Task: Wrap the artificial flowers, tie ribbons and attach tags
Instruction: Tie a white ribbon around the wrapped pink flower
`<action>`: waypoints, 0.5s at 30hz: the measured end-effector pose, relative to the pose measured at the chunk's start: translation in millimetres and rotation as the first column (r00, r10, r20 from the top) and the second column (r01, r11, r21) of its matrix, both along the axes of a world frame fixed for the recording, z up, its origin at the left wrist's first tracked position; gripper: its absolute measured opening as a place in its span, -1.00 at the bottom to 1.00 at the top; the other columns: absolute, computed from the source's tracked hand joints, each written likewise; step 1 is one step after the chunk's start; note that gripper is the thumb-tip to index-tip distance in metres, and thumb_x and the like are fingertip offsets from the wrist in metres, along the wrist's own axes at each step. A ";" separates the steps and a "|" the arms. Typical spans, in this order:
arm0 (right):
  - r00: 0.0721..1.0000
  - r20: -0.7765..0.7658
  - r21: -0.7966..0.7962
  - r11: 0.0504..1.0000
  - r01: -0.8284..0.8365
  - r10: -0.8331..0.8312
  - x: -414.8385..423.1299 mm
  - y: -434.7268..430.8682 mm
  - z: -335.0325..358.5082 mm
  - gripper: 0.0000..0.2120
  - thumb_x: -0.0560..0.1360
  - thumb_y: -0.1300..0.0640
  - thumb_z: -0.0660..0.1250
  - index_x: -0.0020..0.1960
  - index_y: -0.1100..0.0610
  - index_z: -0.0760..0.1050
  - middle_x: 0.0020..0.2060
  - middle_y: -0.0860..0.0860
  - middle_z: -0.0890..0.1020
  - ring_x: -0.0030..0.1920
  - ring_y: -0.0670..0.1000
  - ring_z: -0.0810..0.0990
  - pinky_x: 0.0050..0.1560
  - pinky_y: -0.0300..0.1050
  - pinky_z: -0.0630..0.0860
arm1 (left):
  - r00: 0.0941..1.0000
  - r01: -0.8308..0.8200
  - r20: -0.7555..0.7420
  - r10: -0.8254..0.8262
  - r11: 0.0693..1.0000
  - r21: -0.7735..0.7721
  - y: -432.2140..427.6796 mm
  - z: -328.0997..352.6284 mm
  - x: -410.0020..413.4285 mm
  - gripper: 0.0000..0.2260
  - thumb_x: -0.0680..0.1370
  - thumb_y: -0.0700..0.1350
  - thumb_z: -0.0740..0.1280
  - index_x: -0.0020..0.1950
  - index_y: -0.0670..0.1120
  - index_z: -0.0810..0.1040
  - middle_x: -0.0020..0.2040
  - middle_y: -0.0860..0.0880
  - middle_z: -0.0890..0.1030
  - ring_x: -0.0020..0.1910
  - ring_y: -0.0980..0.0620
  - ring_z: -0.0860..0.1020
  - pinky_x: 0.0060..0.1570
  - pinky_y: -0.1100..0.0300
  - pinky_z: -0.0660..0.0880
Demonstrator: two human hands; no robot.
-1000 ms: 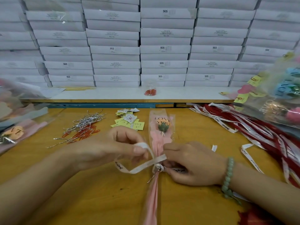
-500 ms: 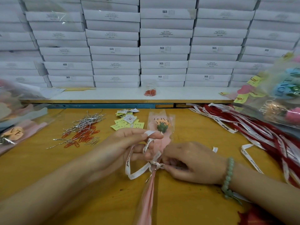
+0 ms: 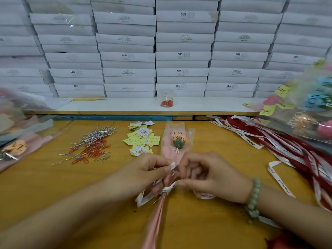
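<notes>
A wrapped artificial flower (image 3: 177,141) in a clear and pink sleeve lies lengthwise on the yellow table (image 3: 45,186), head pointing away from me. A white printed ribbon (image 3: 145,196) is wound round its stem at a knot near the centre. My left hand (image 3: 149,169) pinches one ribbon end just left of the stem. My right hand (image 3: 210,175), with a green bead bracelet on the wrist, has curled fingers pinching the ribbon on the right side. Both hands meet over the stem. Yellow and white tags (image 3: 142,139) lie beyond my left hand.
Silver twist ties and orange paper clips (image 3: 91,144) lie at the left. Red and white ribbons (image 3: 280,146) pile at the right. Wrapped flowers lie at both table edges (image 3: 312,112). A clip jar (image 3: 166,98) stands on the shelf below stacked white boxes (image 3: 181,56).
My left hand has brought its ribbon end down and right to meet my right hand over the stem. My right hand has lifted and curled its fingers on the ribbon.
</notes>
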State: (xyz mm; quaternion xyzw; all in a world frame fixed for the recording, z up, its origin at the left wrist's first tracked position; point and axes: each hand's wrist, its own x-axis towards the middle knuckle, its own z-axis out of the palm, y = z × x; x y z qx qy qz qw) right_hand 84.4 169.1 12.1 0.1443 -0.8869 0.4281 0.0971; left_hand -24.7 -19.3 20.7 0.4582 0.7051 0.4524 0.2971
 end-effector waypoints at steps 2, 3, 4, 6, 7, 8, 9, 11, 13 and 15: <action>0.998 0.055 -0.242 0.970 -0.014 0.028 -0.2 -3.3 1.8 -0.84 0.44 0.22 0.47 -0.14 0.15 0.47 -0.34 0.04 0.63 -0.40 -0.01 0.64 -0.44 -0.30 0.49 | 1.000 0.011 -0.009 -0.012 0.999 -0.033 0.4 0.6 1.0 -0.74 0.66 -0.20 0.19 -0.10 -0.35 0.51 -0.37 -0.17 0.48 -0.48 0.13 0.41 -0.40 0.39 0.36; 0.997 0.068 -0.322 0.947 -0.012 0.036 -0.3 -5.0 3.3 -0.84 0.44 0.22 0.46 -0.14 0.14 0.47 -0.32 0.05 0.64 -0.38 0.00 0.65 -0.51 -0.31 0.45 | 1.000 0.015 -0.009 -0.016 0.999 -0.041 0.5 1.0 1.9 -0.76 0.66 -0.22 0.18 -0.10 -0.34 0.52 -0.38 -0.04 0.49 -0.48 0.16 0.42 -0.41 0.41 0.35; 0.996 0.077 -0.375 0.927 -0.005 0.037 -0.3 -6.9 5.1 -0.85 0.43 0.21 0.46 -0.13 0.13 0.47 -0.30 0.07 0.65 -0.36 -0.01 0.66 -0.57 -0.31 0.40 | 1.000 0.019 -0.003 -0.019 0.999 -0.045 0.6 1.5 2.8 -0.77 0.65 -0.24 0.18 -0.08 -0.32 0.55 -0.37 0.02 0.50 -0.48 0.17 0.42 -0.42 0.42 0.35; 0.995 0.092 -0.443 0.897 0.013 0.032 -0.5 -10.2 7.8 -0.84 0.44 0.19 0.43 -0.09 0.19 0.46 -0.26 0.11 0.67 -0.37 -0.07 0.66 -0.63 -0.30 0.34 | 1.000 0.017 0.016 -0.017 0.999 -0.044 1.1 0.9 4.1 -0.78 0.65 -0.26 0.17 -0.06 -0.26 0.59 -0.35 0.03 0.50 -0.47 0.16 0.41 -0.42 0.41 0.35; 0.995 0.100 -0.472 0.881 0.019 0.032 -0.6 -12.0 8.6 -0.84 0.47 0.20 0.39 -0.07 0.24 0.45 -0.24 0.14 0.67 -0.39 -0.12 0.65 -0.64 -0.30 0.33 | 0.999 0.009 0.032 -0.008 0.999 -0.044 1.4 0.0 4.5 -0.79 0.64 -0.25 0.18 -0.05 -0.25 0.59 -0.34 -0.01 0.49 -0.46 0.14 0.39 -0.41 0.38 0.35; 0.994 0.107 -0.500 0.866 0.027 0.030 -0.5 -13.7 9.1 -0.86 0.50 0.21 0.35 -0.06 0.27 0.43 -0.22 0.18 0.67 -0.41 -0.15 0.64 -0.64 -0.31 0.31 | 0.999 0.001 0.053 0.002 0.999 -0.044 1.4 -0.9 4.7 -0.80 0.62 -0.23 0.20 -0.05 -0.28 0.58 -0.33 -0.06 0.47 -0.44 0.12 0.38 -0.40 0.36 0.35; 0.993 0.113 -0.524 0.851 0.038 0.025 -0.3 -15.1 9.6 -0.88 0.54 0.22 0.30 -0.07 0.29 0.43 -0.20 0.23 0.67 -0.42 -0.16 0.63 -0.64 -0.31 0.29 | 0.997 -0.005 0.077 0.008 0.999 -0.038 1.7 -2.0 4.7 -0.78 0.55 -0.18 0.21 -0.05 -0.32 0.56 -0.32 -0.10 0.45 -0.43 0.10 0.36 -0.39 0.34 0.35; 0.992 0.126 -0.555 0.829 0.068 0.003 0.3 -16.0 9.6 -0.87 0.59 0.24 0.23 -0.06 0.31 0.43 -0.18 0.25 0.66 -0.39 -0.15 0.65 -0.64 -0.30 0.27 | 0.993 -0.014 0.118 0.016 1.000 -0.023 1.7 -3.6 4.0 -0.69 0.46 -0.12 0.22 -0.04 -0.36 0.54 -0.31 -0.10 0.44 -0.40 0.08 0.35 -0.38 0.32 0.34; 0.990 0.142 -0.570 0.816 0.091 -0.011 1.6 -16.9 10.0 -0.86 0.61 0.25 0.20 -0.03 0.34 0.43 -0.20 0.15 0.67 -0.41 -0.15 0.64 -0.64 -0.31 0.28 | 0.996 -0.008 0.090 0.009 1.000 -0.015 1.3 -4.2 3.6 -0.64 0.49 -0.02 0.30 0.02 -0.33 0.58 -0.33 -0.05 0.44 -0.38 0.10 0.37 -0.38 0.33 0.33; 0.989 0.148 -0.577 0.810 0.106 -0.024 2.0 -17.6 9.3 -0.86 0.61 0.26 0.19 -0.01 0.35 0.44 -0.19 0.09 0.68 -0.44 -0.17 0.62 -0.64 -0.34 0.32 | 1.000 -0.005 0.028 0.005 1.000 -0.003 1.3 -5.7 3.3 -0.63 0.52 0.11 0.38 0.05 -0.19 0.65 -0.30 -0.08 0.47 -0.33 0.01 0.40 -0.38 0.30 0.31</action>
